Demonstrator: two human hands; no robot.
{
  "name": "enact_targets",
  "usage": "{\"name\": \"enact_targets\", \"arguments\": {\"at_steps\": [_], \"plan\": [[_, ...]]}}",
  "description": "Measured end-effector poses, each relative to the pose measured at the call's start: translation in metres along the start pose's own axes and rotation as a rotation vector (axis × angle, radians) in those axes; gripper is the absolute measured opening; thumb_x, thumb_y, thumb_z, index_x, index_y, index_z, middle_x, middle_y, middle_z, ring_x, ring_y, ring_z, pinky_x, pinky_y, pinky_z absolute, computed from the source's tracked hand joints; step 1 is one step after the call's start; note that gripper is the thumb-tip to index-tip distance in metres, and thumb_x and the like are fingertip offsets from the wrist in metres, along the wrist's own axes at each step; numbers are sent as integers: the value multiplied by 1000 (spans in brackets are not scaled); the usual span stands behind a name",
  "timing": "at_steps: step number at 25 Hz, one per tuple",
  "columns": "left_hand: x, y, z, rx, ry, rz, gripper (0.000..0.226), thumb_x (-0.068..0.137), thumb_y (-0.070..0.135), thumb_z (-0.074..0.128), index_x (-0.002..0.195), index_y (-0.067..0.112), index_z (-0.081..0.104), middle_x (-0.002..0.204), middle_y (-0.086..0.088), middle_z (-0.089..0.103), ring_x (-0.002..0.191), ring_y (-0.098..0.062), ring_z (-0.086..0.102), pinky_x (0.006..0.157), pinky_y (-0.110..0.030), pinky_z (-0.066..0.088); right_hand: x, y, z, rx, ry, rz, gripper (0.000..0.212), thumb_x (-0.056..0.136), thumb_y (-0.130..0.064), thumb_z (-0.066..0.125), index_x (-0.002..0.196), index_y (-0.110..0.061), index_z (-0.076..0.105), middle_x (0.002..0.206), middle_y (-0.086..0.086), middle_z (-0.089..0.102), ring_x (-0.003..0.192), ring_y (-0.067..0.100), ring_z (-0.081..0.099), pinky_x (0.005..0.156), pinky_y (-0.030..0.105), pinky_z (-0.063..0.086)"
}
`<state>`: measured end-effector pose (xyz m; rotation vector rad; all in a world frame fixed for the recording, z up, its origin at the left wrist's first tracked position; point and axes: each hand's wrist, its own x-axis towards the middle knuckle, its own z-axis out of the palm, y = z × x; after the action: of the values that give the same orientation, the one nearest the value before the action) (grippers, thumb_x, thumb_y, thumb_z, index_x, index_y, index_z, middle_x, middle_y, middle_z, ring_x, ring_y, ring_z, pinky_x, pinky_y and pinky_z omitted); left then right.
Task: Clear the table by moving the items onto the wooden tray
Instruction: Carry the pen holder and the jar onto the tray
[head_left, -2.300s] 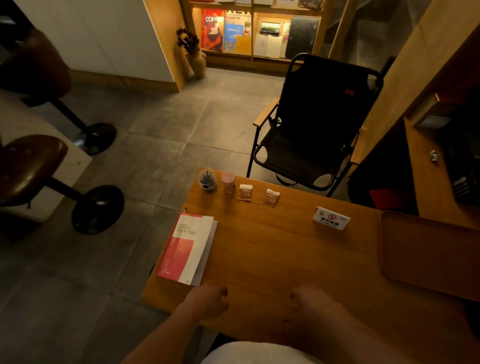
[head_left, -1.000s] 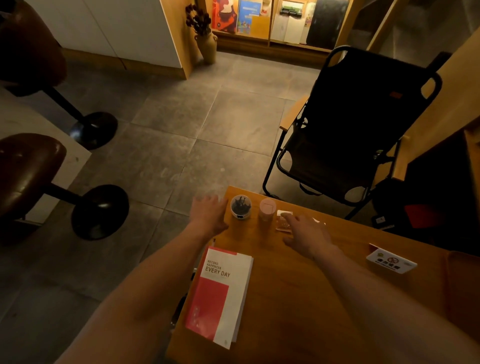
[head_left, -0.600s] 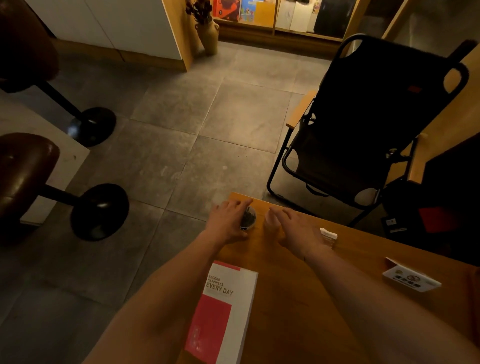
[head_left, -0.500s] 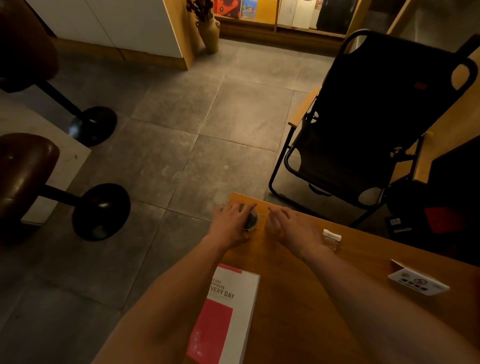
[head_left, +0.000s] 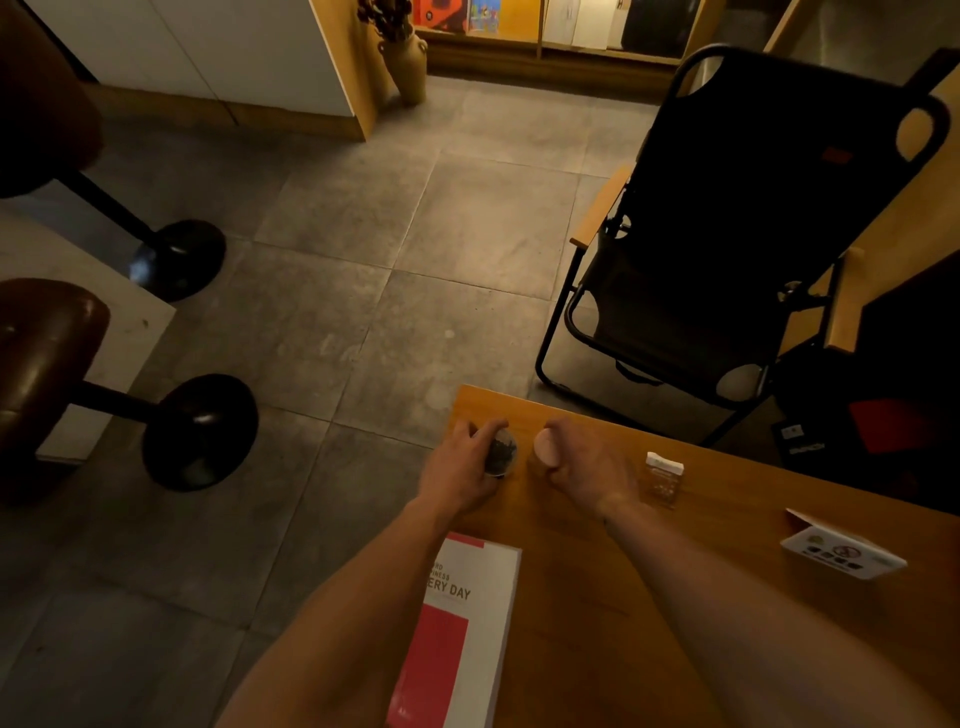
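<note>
Both hands now curled round containers, left hand (head_left: 460, 467) gripping clear round jar (head_left: 500, 453), right hand (head_left: 582, 464) gripping pink-lidded cup (head_left: 546, 448).

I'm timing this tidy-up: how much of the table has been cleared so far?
Nothing looks moved yet. The left hand grips the clear cup; the right hand grips the pink cup. Still left: the packet, the sign and the book.
</note>
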<state>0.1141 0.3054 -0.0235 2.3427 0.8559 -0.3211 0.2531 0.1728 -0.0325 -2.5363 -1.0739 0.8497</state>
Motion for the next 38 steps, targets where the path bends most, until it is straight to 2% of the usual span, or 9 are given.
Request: {"name": "enact_targets", "arguments": {"at_steps": [4,7,12,15,24,27,31,35,38], "plan": [[-15,5,-4,-268,17,-38,79,76,19,78,139,34,34,137,-9,36,122,-27,47,96,-42,52,-22,8,-6,97,30,38,62,79,-36,75,130,-37,39,131,1,56,115,25,57,80,32,50],[-32,10,-4,-396,70,4,82,71,16,81,137,38,38,130,-4,36,119,-23,48,92,-30,52,-48,13,-15,238,86,52,66,75,-32,79,131,-32,43,129,2,56,115,24,56,77,26,46],[-58,22,3,-492,121,101,83,67,24,84,125,59,36,120,3,35,105,-9,50,77,-13,53,-102,22,-34,411,199,92,66,73,-26,81,129,-29,46,127,-2,50,114,21,50,85,33,52],[-71,36,11,-504,105,138,82,67,27,85,126,57,36,123,4,37,101,-7,50,69,-1,45,-138,30,-41,456,220,114,66,73,-24,81,127,-30,46,127,-2,49,112,21,52,87,40,56],[-103,90,44,-510,-73,295,89,70,25,83,138,50,32,134,7,34,116,-14,47,76,-29,60,-225,73,-40,534,305,246,64,73,-19,81,128,-27,47,123,-5,48,113,18,53,88,37,57],[-116,108,62,-461,-136,336,94,69,25,84,140,52,28,135,10,34,119,-13,44,77,-28,59,-257,94,-35,604,330,303,66,72,-18,82,125,-31,46,124,-6,50,112,16,55,88,34,58],[-135,138,83,-481,-204,367,93,68,24,84,141,44,29,133,11,39,120,-11,45,73,-18,56,-301,120,-29,731,394,416,69,68,-22,85,119,-33,39,117,-11,48,102,9,57,73,17,54],[-157,179,103,-521,-322,378,80,70,15,83,131,34,34,130,5,50,116,-21,55,72,-33,61,-346,152,-26,827,431,484,70,68,-20,86,120,-30,40,118,-10,48,102,9,55,70,15,51],[-174,215,121,-439,-378,419,78,70,10,81,130,30,35,133,0,46,116,-24,55,71,-33,61,-386,178,-25,890,449,481,68,71,-17,84,122,-29,41,123,-7,49,108,11,55,78,18,52]]}}
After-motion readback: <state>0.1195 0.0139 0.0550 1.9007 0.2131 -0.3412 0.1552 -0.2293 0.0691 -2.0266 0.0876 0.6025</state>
